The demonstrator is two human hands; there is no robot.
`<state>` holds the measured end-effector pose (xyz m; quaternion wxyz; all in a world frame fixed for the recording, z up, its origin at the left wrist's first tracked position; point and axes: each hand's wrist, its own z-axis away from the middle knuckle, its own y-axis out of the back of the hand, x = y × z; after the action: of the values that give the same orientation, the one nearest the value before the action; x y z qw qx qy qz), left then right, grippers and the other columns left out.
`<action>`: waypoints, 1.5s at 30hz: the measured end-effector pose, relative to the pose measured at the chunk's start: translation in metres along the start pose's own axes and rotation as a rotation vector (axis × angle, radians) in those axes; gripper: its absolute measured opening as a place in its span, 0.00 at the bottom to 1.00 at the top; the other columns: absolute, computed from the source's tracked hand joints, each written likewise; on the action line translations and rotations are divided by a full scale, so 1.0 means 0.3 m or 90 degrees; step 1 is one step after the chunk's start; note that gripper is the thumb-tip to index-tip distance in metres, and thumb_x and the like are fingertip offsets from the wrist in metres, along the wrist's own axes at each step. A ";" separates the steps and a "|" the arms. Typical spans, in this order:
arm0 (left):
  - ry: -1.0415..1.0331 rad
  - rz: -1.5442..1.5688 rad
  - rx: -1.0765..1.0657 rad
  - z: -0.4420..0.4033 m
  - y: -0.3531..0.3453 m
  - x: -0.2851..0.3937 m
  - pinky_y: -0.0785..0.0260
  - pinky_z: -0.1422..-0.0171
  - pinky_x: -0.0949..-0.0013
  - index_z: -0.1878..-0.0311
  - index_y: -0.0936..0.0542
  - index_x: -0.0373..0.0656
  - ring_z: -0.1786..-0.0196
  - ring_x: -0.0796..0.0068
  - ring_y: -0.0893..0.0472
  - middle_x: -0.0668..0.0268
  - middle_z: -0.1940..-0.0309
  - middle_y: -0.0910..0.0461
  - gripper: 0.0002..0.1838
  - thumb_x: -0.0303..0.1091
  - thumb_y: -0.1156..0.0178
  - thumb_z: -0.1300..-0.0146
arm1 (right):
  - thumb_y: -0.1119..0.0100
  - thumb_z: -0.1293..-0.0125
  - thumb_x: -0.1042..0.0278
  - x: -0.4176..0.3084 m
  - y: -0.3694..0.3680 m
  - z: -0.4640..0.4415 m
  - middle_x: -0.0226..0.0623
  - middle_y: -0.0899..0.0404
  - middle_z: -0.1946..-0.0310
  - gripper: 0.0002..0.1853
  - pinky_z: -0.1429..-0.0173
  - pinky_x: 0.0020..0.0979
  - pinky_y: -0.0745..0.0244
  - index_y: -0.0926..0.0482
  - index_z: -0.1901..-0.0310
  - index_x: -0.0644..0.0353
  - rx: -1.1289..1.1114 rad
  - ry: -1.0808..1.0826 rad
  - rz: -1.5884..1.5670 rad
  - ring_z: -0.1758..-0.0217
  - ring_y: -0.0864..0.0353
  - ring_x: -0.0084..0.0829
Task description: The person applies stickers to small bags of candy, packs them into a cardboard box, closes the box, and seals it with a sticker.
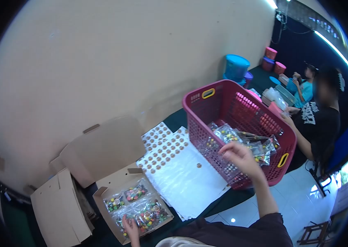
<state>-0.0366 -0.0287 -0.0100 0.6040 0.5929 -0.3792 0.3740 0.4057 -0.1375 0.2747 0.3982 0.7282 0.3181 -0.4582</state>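
In the head view my left hand [130,228] lies at the near left side of an open cardboard box [100,196], its fingers stretched against the clear bags inside. These bags of colorful candies [147,218] lie flat in the box. My right hand [239,158] hovers at the near rim of a maroon plastic basket [206,127], fingers loosely bent and apart, with nothing visible in them. Inside the basket lies a pile of similar candy bags [260,150]. Sheets of round brown stickers [161,154] are spread between box and basket.
Folded cardboard boxes [61,210] stand at the left by the wall. Blue tubs [237,68] and pink tubs [270,52] sit farther along the table. A person in black [320,119] works right of the basket, another in turquoise [304,91] beyond. A stool [313,232] stands lower right.
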 end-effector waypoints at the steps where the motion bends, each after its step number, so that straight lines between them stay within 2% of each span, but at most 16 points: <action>1: -0.005 0.003 -0.012 -0.011 -0.007 0.042 0.38 0.46 0.67 0.43 0.36 0.36 0.46 0.65 0.32 0.55 0.46 0.36 0.22 0.27 0.50 0.41 | 0.47 0.41 0.71 -0.026 0.074 -0.013 0.29 0.25 0.67 0.07 0.57 0.23 0.33 0.26 0.62 0.63 0.067 0.017 0.030 0.64 0.28 0.19; 4: -0.094 0.135 0.048 -0.040 -0.029 0.183 0.36 0.50 0.73 0.50 0.31 0.35 0.56 0.74 0.26 0.61 0.57 0.27 0.13 0.24 0.55 0.38 | 0.45 0.44 0.70 0.058 0.234 -0.115 0.34 0.23 0.70 0.08 0.61 0.26 0.31 0.26 0.65 0.64 0.069 -0.018 0.236 0.68 0.24 0.23; 7: -0.129 0.200 0.010 -0.064 -0.078 0.285 0.36 0.51 0.73 0.53 0.30 0.34 0.57 0.74 0.26 0.61 0.58 0.26 0.11 0.24 0.55 0.38 | 0.41 0.48 0.64 0.473 0.397 -0.182 0.43 0.21 0.69 0.15 0.61 0.34 0.28 0.25 0.62 0.65 -0.086 -0.117 0.497 0.67 0.20 0.37; 9: -0.160 0.201 -0.012 -0.062 -0.111 0.376 0.35 0.51 0.72 0.57 0.28 0.34 0.58 0.74 0.26 0.62 0.61 0.25 0.09 0.23 0.54 0.39 | 0.40 0.50 0.62 0.697 0.469 -0.188 0.46 0.22 0.62 0.18 0.55 0.37 0.28 0.25 0.59 0.65 -0.225 -0.321 0.695 0.59 0.22 0.43; 16: -0.147 0.120 -0.081 -0.010 -0.157 0.421 0.33 0.57 0.74 0.63 0.24 0.34 0.64 0.75 0.23 0.62 0.69 0.22 0.08 0.22 0.53 0.41 | 0.46 0.46 0.67 0.909 0.468 0.045 0.39 0.37 0.41 0.31 0.42 0.48 0.42 0.42 0.40 0.59 -0.192 -0.341 1.000 0.38 0.40 0.38; 21: -0.164 0.096 -0.142 0.018 -0.160 0.359 0.32 0.58 0.75 0.62 0.25 0.33 0.65 0.77 0.23 0.62 0.70 0.22 0.07 0.21 0.53 0.40 | 0.55 0.40 0.64 0.965 0.486 0.072 0.37 0.30 0.48 0.23 0.45 0.46 0.47 0.36 0.42 0.57 -0.249 -0.236 1.156 0.47 0.33 0.32; 23: -0.163 0.104 -0.140 0.020 -0.143 0.373 0.32 0.58 0.75 0.63 0.25 0.33 0.66 0.76 0.23 0.62 0.70 0.22 0.07 0.22 0.53 0.40 | 0.51 0.43 0.63 0.898 0.456 0.025 0.36 0.25 0.54 0.21 0.45 0.47 0.47 0.30 0.47 0.57 -0.336 -0.367 1.153 0.49 0.30 0.34; 26: -0.159 0.073 -0.122 0.014 -0.124 0.363 0.31 0.59 0.75 0.62 0.24 0.33 0.66 0.76 0.23 0.62 0.70 0.22 0.08 0.23 0.53 0.40 | 0.42 0.54 0.52 0.812 0.453 -0.116 0.42 0.23 0.60 0.25 0.44 0.56 0.47 0.27 0.57 0.62 -0.111 -0.299 0.964 0.54 0.24 0.39; 27: -0.141 0.093 -0.097 0.017 -0.123 0.384 0.31 0.61 0.73 0.64 0.24 0.34 0.68 0.74 0.22 0.60 0.72 0.21 0.08 0.22 0.52 0.42 | 0.43 0.54 0.54 0.753 0.440 -0.167 0.44 0.22 0.65 0.21 0.44 0.51 0.42 0.25 0.62 0.62 0.034 -0.194 0.883 0.58 0.23 0.43; 28: -0.139 0.098 -0.103 0.013 -0.122 0.373 0.31 0.61 0.73 0.64 0.24 0.34 0.67 0.74 0.22 0.60 0.72 0.21 0.08 0.21 0.53 0.42 | 0.41 0.53 0.53 0.598 0.422 -0.237 0.45 0.22 0.62 0.24 0.45 0.49 0.39 0.26 0.59 0.64 0.014 -0.286 0.746 0.55 0.24 0.44; 31: -0.130 0.102 -0.110 0.003 -0.109 0.368 0.31 0.59 0.74 0.63 0.24 0.34 0.66 0.74 0.22 0.61 0.72 0.21 0.08 0.22 0.53 0.41 | 0.51 0.51 0.69 0.354 0.375 -0.317 0.37 0.21 0.68 0.18 0.58 0.28 0.29 0.25 0.57 0.68 0.096 -0.031 0.205 0.66 0.23 0.23; 35: -0.083 0.179 -0.114 0.002 -0.109 0.451 0.31 0.58 0.74 0.61 0.25 0.34 0.65 0.72 0.21 0.61 0.70 0.21 0.08 0.24 0.51 0.40 | 0.51 0.46 0.73 -0.079 0.164 -0.199 0.32 0.22 0.61 0.19 0.57 0.25 0.29 0.27 0.51 0.65 -0.029 -0.097 0.039 0.63 0.24 0.23; 37: -0.203 0.073 -0.153 0.002 -0.104 0.514 0.31 0.56 0.73 0.57 0.26 0.34 0.61 0.70 0.21 0.60 0.66 0.21 0.09 0.27 0.50 0.39 | 0.49 0.43 0.74 -0.120 0.027 -0.132 0.35 0.24 0.58 0.19 0.54 0.24 0.30 0.30 0.48 0.64 -0.118 -0.077 -0.097 0.59 0.25 0.22; 41: -0.195 0.130 -0.227 0.024 -0.105 0.693 0.31 0.55 0.72 0.52 0.28 0.35 0.58 0.69 0.22 0.59 0.62 0.22 0.14 0.31 0.47 0.39 | 0.45 0.45 0.78 0.031 -0.257 -0.057 0.34 0.25 0.57 0.19 0.47 0.26 0.32 0.30 0.50 0.67 -0.306 -0.230 -0.422 0.55 0.26 0.24; 43: -0.055 0.530 -0.366 0.030 -0.119 0.719 0.30 0.55 0.71 0.47 0.31 0.36 0.58 0.72 0.22 0.60 0.61 0.22 0.20 0.35 0.44 0.41 | 0.46 0.43 0.77 0.134 -0.408 -0.036 0.33 0.25 0.59 0.14 0.47 0.24 0.33 0.29 0.54 0.64 -0.381 -0.283 -0.575 0.54 0.27 0.22; 45: -0.092 0.511 -0.349 0.017 -0.126 0.665 0.31 0.56 0.75 0.47 0.30 0.36 0.59 0.76 0.23 0.61 0.63 0.22 0.23 0.38 0.42 0.43 | 0.47 0.43 0.77 0.242 -0.540 -0.006 0.33 0.26 0.57 0.14 0.46 0.25 0.33 0.29 0.53 0.63 -0.408 -0.353 -0.641 0.53 0.27 0.22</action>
<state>0.0839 -0.0339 0.1535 0.5185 0.2434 -0.7031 0.4214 0.2997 -0.0509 0.1617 0.3993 0.1906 0.6263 -0.6418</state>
